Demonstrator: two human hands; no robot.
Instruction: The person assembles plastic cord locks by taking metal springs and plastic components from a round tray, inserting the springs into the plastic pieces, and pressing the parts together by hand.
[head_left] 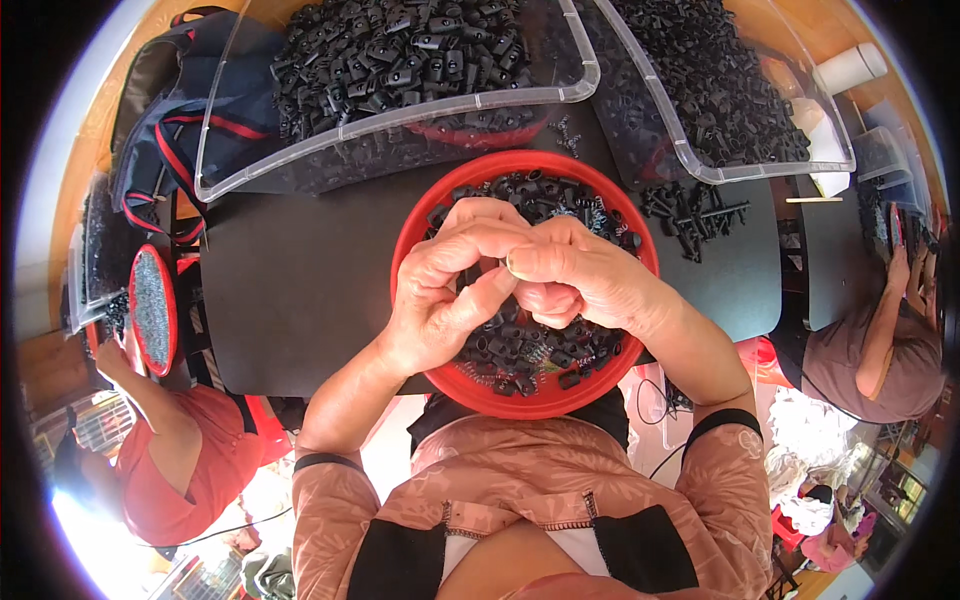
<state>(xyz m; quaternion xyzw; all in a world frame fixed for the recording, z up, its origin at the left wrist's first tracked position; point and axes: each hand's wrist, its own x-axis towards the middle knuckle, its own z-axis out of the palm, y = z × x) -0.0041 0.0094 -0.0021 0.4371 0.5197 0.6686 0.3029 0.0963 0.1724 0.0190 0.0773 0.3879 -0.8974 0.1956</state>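
My left hand (pixel 450 285) and my right hand (pixel 595 270) meet above a red round basin (pixel 520 405), thumbs and fingers pinched close together. Whatever they hold between the fingertips is hidden or too small to name. Below them, the basin holds many short black plastic pieces (pixel 500 355), shaped like cord-lock parts, with thin metal springs (pixel 540 357) scattered among them. The basin rests at the table's near edge, against my lap.
Two clear bins, one at the far left (pixel 390 122) and one at the far right (pixel 690 150), hold heaps of black pieces. Dark plunger-like parts (pixel 692 220) lie on the black table (pixel 290 290). Co-workers sit on both sides; a red tray of springs (pixel 152 310) is near the left one.
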